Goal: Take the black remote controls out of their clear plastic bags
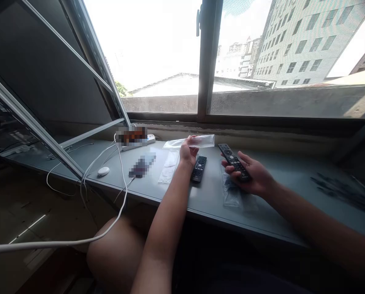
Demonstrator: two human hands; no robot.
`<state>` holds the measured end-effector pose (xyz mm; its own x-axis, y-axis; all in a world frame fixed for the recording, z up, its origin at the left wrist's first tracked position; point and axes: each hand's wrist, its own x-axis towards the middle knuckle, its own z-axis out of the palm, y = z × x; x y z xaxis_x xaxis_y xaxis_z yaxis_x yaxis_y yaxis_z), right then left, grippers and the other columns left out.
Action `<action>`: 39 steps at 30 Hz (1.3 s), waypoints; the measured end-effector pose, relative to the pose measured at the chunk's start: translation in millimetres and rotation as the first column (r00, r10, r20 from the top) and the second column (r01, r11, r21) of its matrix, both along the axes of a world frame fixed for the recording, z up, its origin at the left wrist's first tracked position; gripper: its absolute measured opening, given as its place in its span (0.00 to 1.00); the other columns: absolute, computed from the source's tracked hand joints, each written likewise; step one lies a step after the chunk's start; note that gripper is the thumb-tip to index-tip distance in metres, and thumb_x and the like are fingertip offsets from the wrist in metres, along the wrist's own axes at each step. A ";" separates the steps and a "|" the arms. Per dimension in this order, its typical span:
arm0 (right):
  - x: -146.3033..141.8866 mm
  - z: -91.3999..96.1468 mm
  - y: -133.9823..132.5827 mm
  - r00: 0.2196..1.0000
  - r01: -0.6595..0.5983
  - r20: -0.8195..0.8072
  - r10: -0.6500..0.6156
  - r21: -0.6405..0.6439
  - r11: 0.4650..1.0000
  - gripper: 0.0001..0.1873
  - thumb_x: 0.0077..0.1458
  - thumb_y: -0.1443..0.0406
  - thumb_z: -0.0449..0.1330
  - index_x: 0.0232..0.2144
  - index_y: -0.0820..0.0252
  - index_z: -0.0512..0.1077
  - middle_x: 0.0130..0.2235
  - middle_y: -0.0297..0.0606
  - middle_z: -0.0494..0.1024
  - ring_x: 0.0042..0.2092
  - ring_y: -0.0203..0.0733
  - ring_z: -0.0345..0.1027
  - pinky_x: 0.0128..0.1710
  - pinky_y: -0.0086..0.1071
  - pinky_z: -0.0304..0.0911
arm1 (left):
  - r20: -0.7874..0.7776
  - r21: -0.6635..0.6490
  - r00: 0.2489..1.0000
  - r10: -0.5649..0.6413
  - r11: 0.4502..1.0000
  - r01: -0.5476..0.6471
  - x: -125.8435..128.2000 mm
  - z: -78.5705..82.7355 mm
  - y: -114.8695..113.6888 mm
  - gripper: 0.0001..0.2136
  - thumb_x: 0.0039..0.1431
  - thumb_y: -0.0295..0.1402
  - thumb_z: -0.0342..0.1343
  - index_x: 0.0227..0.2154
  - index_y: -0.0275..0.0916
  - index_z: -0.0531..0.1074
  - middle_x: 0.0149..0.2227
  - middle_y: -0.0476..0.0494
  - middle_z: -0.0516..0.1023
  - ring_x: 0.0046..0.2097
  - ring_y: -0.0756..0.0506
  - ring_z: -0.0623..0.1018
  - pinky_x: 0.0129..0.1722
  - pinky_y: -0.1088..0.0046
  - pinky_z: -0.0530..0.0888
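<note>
My left hand [187,152] is raised over the grey table [292,179], its fingers pinched on a clear plastic bag [197,141] that it holds up flat near the window sill. My right hand [251,175] grips a black remote control [234,162], pointing away from me. A second black remote [198,168] lies on the table just right of my left wrist. Another clear bag [170,166] lies flat to the left of that wrist. A crumpled clear bag [233,194] rests under my right hand.
A white power strip [139,143] with white cables [115,163] sits at the back left, near a small white round device [103,171] and a dark blurred object [142,165]. Metal shelf rails [32,118] slant at left. The window frame [205,61] rises behind. Dark items [338,190] lie far right.
</note>
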<state>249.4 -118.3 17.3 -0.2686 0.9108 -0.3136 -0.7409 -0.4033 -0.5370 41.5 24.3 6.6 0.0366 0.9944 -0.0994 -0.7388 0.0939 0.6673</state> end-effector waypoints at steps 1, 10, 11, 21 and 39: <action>1.3 -1.5 0.6 1.000 -0.014 -0.017 0.014 0.015 1.000 0.22 0.83 0.54 0.46 0.64 0.56 0.72 0.41 0.44 0.78 0.29 0.38 0.70 0.18 0.24 0.72 | 0.002 0.001 1.000 0.001 1.000 -0.001 0.1 -0.3 0.3 0.10 0.73 0.35 0.60 0.44 0.36 0.84 0.39 0.39 0.87 0.36 0.50 0.82 0.31 0.77 0.69; 3.5 -6.1 -0.2 0.996 -0.087 0.012 0.087 0.091 0.992 0.19 0.78 0.57 0.58 0.63 0.59 0.75 0.36 0.37 0.75 0.27 0.37 0.67 0.18 0.24 0.73 | 0.006 0.005 1.000 0.000 1.000 0.000 -0.2 -3.2 2.5 0.10 0.73 0.36 0.61 0.46 0.36 0.84 0.39 0.40 0.87 0.34 0.51 0.81 0.29 0.79 0.70; 3.1 -6.0 -0.3 0.996 -0.080 0.032 0.078 0.098 0.992 0.18 0.77 0.58 0.60 0.62 0.58 0.75 0.37 0.38 0.76 0.28 0.38 0.69 0.21 0.25 0.76 | 0.005 0.006 1.000 0.003 1.000 -0.003 -0.3 -3.4 2.6 0.10 0.73 0.36 0.61 0.45 0.36 0.84 0.39 0.40 0.87 0.34 0.51 0.81 0.29 0.79 0.69; 0.9 -13.3 -2.3 0.957 -0.042 0.289 -0.035 0.256 0.966 0.24 0.62 0.74 0.71 0.58 0.53 0.78 0.53 0.43 0.88 0.47 0.44 0.88 0.53 0.39 0.87 | -0.014 0.015 1.000 0.007 1.000 -0.007 -2.0 -6.2 3.6 0.11 0.73 0.37 0.62 0.46 0.37 0.85 0.41 0.39 0.88 0.34 0.50 0.81 0.31 0.78 0.71; -8.1 -8.0 -14.0 0.403 -0.308 0.562 -0.723 0.827 0.471 0.10 0.59 0.56 0.80 0.40 0.44 0.84 0.57 0.41 0.89 0.74 0.66 0.68 0.75 0.73 0.59 | 0.004 -0.005 1.000 0.002 1.000 -0.002 -1.1 -5.1 2.9 0.10 0.71 0.34 0.64 0.49 0.36 0.85 0.42 0.38 0.88 0.38 0.48 0.84 0.35 0.77 0.75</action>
